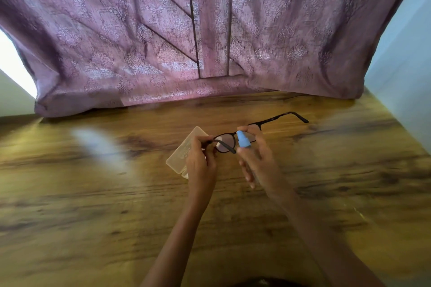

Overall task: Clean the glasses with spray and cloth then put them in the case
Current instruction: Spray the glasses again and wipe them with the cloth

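The scene is taken by one wide-angle camera worn on the head, aimed forward and steeply down over the brown wood-grain bench (93, 193). The left hand (201, 163) and right hand (258, 161) are seen close, centre frame, arms entering from the near edge. The far side is bounded by a mauve patterned curtain (279, 30).

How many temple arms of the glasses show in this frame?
2. On the glasses, one temple arm points right toward the curtain; the other temple arm crosses a lens beside the left hand gripping them.
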Motion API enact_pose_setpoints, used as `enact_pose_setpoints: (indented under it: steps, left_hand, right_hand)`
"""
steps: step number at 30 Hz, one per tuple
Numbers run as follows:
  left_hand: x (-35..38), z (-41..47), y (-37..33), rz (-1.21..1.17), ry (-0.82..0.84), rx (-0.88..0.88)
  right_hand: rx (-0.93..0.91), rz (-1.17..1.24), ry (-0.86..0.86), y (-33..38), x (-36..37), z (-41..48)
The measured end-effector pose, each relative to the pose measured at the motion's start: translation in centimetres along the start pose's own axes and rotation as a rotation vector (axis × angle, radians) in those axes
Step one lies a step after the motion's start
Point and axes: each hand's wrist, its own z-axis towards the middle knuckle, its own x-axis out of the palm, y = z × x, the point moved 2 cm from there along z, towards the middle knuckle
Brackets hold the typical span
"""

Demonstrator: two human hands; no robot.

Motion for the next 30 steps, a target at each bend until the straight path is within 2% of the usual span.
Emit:
enact_pose_setpoints:
  steps: [4,9,12,18,25,30]
  left_hand:
    - [0.2,-0.6,-0.4,-0.026,-0.021,0.035]
    - [0.3,-0.7,-0.6,-0.067,-0.044,0.068]
    - [0.3,-0.7,-0.6,-0.075,-0.05,0.092]
    - [0.3,-0.7,-0.4,-0.074,-0.049,0.097]
    - [0.2,-0.6,-0.3,-0.061,-0.045,0.1]
    - [0.1,-0.7,-0.2,-0.086,-0.02,0.084]
  right_hand:
    - [-0.116,-0.232,-0.072,0.7,0.7,0.0]
    - [-0.317,-0.634,-0.128,1.3,1.2,-0.1]
    - [-0.323,-0.799,-0.14,1.3,1.5,-0.3]
    - [-0.293,-0.862,-0.244,0.8,1.6,-0.6]
    - [-0.254,-0.919,-0.193,1.0,1.8,-0.5]
    - [-0.243,-0.929,-0.269,1.0,1.6,-0.7]
